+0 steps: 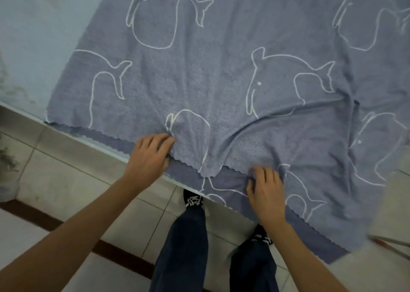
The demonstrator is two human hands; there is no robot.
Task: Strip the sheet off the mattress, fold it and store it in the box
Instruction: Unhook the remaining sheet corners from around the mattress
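Tiled floor underfoot, pale mattress ahead. Left hand pinches the sheet at its scalloped hem; right hand bunches cloth nearby, a bit blurred. Sheet lies across mattress w/ near edge doubled over, lower layer hanging off. Prob. soft, light, floppy, non-slip: take hem or corners. Box not in view; far corners cut off.

The sheet lay spread on the mattress, beyond both hands, with bare mattress far left of the left hand. That hand gripped the sheet's near edge. The right hand, beside it and nearer the body, seemed to bunch a fold (blurred there). Under both wrists lay the floor.
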